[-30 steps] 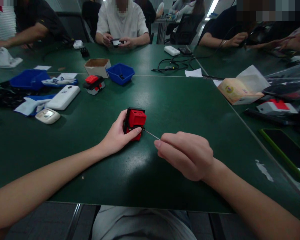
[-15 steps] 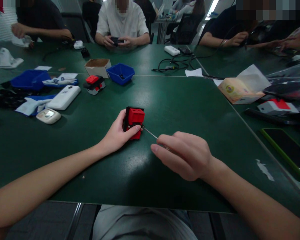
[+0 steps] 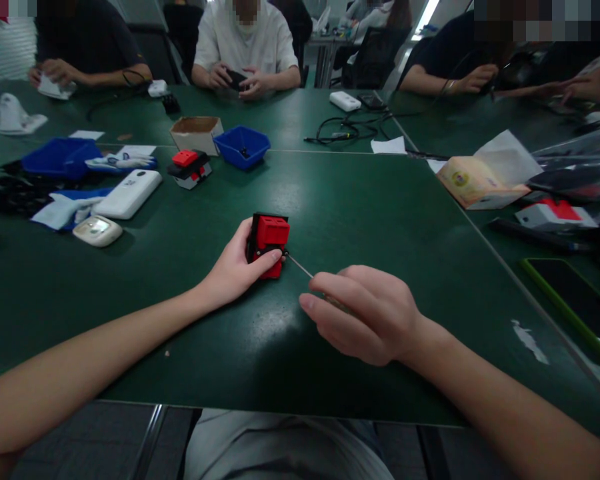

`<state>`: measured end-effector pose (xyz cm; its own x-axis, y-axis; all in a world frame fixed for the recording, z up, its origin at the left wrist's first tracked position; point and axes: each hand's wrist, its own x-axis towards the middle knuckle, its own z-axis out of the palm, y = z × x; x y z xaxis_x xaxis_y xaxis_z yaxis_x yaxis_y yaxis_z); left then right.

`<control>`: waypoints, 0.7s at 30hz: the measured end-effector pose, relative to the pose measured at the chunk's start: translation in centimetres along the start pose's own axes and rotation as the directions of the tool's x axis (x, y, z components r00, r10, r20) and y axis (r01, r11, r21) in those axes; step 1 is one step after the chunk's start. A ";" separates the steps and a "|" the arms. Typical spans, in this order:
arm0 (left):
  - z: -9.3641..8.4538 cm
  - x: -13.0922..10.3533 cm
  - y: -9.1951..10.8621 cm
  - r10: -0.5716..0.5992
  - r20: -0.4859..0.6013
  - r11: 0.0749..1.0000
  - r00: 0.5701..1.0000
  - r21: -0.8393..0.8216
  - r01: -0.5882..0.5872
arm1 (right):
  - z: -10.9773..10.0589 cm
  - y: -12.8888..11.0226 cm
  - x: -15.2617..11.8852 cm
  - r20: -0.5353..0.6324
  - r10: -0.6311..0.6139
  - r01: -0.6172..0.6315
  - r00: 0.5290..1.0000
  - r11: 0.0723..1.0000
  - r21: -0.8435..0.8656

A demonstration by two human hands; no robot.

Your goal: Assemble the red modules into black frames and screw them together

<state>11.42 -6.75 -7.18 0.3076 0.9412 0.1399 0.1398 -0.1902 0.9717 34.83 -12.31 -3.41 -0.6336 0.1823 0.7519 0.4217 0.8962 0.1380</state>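
Observation:
My left hand (image 3: pixel 237 265) is closed around a red and black plastic block (image 3: pixel 273 231), thumb across its front and fingers behind it. The block is held just over the green table. From the right, my right hand (image 3: pixel 363 313) grips a screwdriver (image 3: pixel 300 265) by its handle, which the fingers mostly hide. The thin metal shaft points up and left, and its tip meets a small dark screw or fitting at the block's right edge; the exact contact is too small to make out.
A red, black and grey block (image 3: pixel 190 168) stands by a blue bin (image 3: pixel 243 147) and an open cardboard box (image 3: pixel 196 135). On the left lie a white power bank (image 3: pixel 131 194) and gloves (image 3: pixel 70 208). To the right are a tissue box (image 3: pixel 480 181) and a green-edged phone (image 3: pixel 575 303). People sit opposite.
My right hand has shifted slightly and turned a little around the screwdriver. My left hand and the block stay put. Across the table, the hands of two people have moved.

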 end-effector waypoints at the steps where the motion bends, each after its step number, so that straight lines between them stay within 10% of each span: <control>1: 0.0 0.0 0.0 -0.011 0.006 1.000 1.000 -0.019 0.011 | 0.0 -0.1 0.0 0.010 -0.012 0.012 1.000 1.000 0.018; 21: 0.0 0.0 0.2 -0.025 -0.008 1.000 1.000 -0.010 0.025 | -0.7 0.1 0.3 0.060 0.053 -0.044 0.997 0.989 -0.139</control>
<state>11.49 -6.83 -6.95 0.2965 0.9478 0.1174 0.1381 -0.1642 0.9767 35.12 -12.47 -2.70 -0.6482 0.2540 0.7179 0.5358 0.8220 0.1930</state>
